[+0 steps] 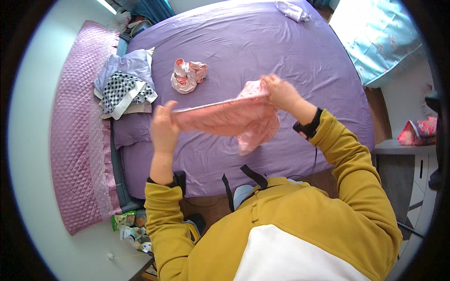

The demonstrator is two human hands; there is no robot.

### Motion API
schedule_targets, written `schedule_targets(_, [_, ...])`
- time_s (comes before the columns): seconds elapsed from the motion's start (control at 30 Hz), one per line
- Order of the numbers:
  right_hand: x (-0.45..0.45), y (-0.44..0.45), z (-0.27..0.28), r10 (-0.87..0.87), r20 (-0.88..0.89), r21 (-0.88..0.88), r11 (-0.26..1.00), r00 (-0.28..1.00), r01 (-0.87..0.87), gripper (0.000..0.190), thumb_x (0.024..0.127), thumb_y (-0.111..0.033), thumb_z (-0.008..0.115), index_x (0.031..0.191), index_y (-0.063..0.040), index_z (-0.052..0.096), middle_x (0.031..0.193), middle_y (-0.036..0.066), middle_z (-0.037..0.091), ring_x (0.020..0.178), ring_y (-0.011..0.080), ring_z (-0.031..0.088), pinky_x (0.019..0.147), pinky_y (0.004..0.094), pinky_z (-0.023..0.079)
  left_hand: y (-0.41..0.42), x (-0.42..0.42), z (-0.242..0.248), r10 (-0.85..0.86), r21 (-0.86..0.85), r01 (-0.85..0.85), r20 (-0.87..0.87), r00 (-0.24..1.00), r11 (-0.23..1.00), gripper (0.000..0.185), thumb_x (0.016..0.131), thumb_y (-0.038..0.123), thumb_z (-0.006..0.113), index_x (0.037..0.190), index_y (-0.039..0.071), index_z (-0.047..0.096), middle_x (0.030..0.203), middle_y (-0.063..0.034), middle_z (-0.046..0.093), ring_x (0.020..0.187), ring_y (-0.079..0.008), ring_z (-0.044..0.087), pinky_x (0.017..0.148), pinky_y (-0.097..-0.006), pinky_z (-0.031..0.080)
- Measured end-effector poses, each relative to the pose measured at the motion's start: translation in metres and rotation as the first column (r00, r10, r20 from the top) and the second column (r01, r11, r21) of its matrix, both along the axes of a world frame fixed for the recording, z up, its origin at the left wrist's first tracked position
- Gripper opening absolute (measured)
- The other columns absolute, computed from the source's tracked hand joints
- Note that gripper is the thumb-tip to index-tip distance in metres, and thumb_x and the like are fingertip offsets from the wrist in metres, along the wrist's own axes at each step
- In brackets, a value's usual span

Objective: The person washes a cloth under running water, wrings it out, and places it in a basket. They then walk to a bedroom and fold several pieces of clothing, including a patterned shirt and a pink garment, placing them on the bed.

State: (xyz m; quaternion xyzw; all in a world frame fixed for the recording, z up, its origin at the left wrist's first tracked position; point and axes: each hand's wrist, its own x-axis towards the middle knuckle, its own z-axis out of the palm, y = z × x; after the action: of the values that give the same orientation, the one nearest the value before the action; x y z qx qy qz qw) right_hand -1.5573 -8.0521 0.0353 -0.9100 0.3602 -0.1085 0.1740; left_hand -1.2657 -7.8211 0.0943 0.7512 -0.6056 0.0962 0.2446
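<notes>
A pink garment [221, 117] is stretched between my two hands above the bed. My left hand [164, 128] grips one end of its straight edge. The other end of that edge is pinched in my right hand [279, 92], with loose folds hanging below and some cloth bunched behind. Motion blurs the garment, so its exact kind is unclear. Beyond it, a crumpled pale pink garment [188, 76] lies on the purple bedsheet [232, 45].
Folded clothes, a black-and-white checked one [121, 89] on top, rest by the quilted pink headboard [81, 133]. A white cloth [292, 11] lies at the bed's far edge. Small packages [132, 232] crowd the lower left, and a grey cabinet [395, 165] stands at right.
</notes>
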Motion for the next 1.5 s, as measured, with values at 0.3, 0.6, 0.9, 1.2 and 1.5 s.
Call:
schedule_targets(0.3, [-0.037, -0.033, 0.192, 0.302, 0.202, -0.418, 0.887, 0.932, -0.196, 0.028, 0.086, -0.015, 0.052, 0.111, -0.012, 0.064, 0.105, 0.015, 0.065, 0.097, 0.0322, 0.064, 0.084, 0.0422, 0.052, -0.069, -0.020, 0.095, -0.259, -0.240, -0.130, -0.954, -0.151, 0.962, 0.023, 0.097, 0.022, 0.052, 0.108, 0.005, 0.062, 0.090, -0.0045, 0.066, 0.085, -0.0186, 0.063, 0.076, -0.0320, 0.052])
schedule_targets(0.6, [-0.091, -0.066, 0.254, 0.186, 0.007, -0.631, 0.763, 0.983, -0.140, 0.023, 0.084, -0.015, 0.058, 0.104, -0.010, 0.068, 0.100, 0.018, 0.068, 0.087, 0.0364, 0.066, 0.080, 0.0411, 0.053, -0.054, -0.073, 0.207, -0.224, 0.003, 0.269, -0.545, 0.808, 0.963, 0.019, 0.083, 0.009, 0.064, 0.101, 0.005, 0.071, 0.090, -0.0084, 0.066, 0.082, -0.0163, 0.063, 0.068, -0.0289, 0.050])
schedule_targets(0.9, [-0.129, -0.019, 0.251, 0.043, 0.575, 0.595, 0.665, 0.817, -0.453, 0.030, 0.085, -0.011, 0.054, 0.107, 0.005, 0.065, 0.083, 0.005, 0.063, 0.072, 0.0118, 0.060, 0.064, 0.0258, 0.051, -0.023, -0.054, 0.178, -0.123, -0.134, -0.072, -0.982, 0.142, 0.988, 0.014, 0.094, 0.022, 0.059, 0.094, 0.009, 0.064, 0.093, -0.0028, 0.070, 0.084, -0.0126, 0.065, 0.072, -0.0265, 0.049])
schedule_targets(1.2, [-0.188, -0.010, 0.239, 0.601, 0.422, 0.672, 0.294, 0.679, -0.679, 0.022, 0.082, -0.016, 0.075, 0.087, 0.002, 0.063, 0.078, 0.001, 0.058, 0.074, 0.0093, 0.053, 0.064, 0.0269, 0.044, 0.069, -0.079, 0.178, 0.064, 0.082, 0.827, -0.996, 0.055, 0.556, 0.056, 0.071, 0.020, 0.086, 0.112, -0.001, 0.054, 0.103, -0.0010, 0.059, 0.097, -0.0087, 0.055, 0.083, -0.0237, 0.044])
schedule_targets(1.5, [-0.076, -0.022, 0.137, -0.456, 0.543, 0.840, 0.271, 0.705, -0.471, 0.027, 0.096, -0.017, 0.057, 0.117, 0.000, 0.059, 0.106, 0.007, 0.065, 0.089, 0.0137, 0.065, 0.079, 0.0274, 0.055, -0.024, -0.077, 0.099, 0.071, 0.063, -0.076, -0.990, 0.118, 0.995, 0.023, 0.094, 0.019, 0.059, 0.106, 0.000, 0.065, 0.090, 0.0004, 0.065, 0.075, -0.0075, 0.058, 0.068, -0.0225, 0.048])
